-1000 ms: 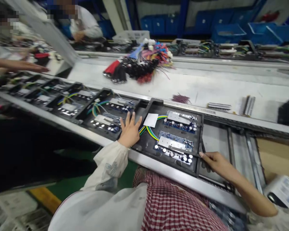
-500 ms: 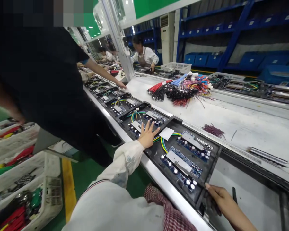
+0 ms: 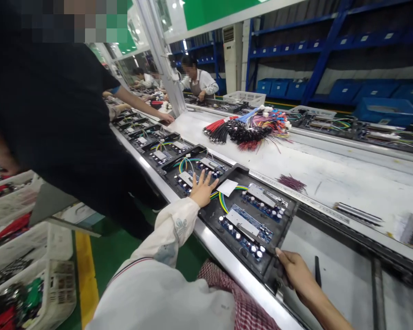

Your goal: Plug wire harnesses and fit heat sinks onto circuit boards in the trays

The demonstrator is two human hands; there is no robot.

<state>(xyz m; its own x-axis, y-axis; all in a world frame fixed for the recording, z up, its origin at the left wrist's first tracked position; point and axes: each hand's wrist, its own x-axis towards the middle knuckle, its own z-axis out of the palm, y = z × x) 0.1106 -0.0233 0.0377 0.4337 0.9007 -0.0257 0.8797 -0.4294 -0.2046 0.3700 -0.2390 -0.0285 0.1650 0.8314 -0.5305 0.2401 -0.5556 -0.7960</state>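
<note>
A black fixture tray (image 3: 211, 215) lies on the conveyor in front of me, holding two circuit boards (image 3: 249, 233) with capacitors and silver heat sinks. Yellow-green and blue wires (image 3: 222, 201) run across it beside a white label (image 3: 227, 187). My left hand (image 3: 203, 189) rests with spread fingers on the tray's left end, next to those wires. My right hand (image 3: 296, 275) pinches the tray's near right corner, its fingers partly hidden beneath. More loaded black trays (image 3: 165, 153) stand in a row to the left.
A person in black (image 3: 55, 114) leans over the line at left, one hand (image 3: 167, 118) on the far belt edge. A white bench (image 3: 330, 183) carries a wire bundle (image 3: 248, 130). White bins (image 3: 27, 256) stand on the floor at left.
The view has swung slightly left and up since the earliest frame, showing more of the aisle. Both my hands stay on the tray, and the person in black now fills the left side.
</note>
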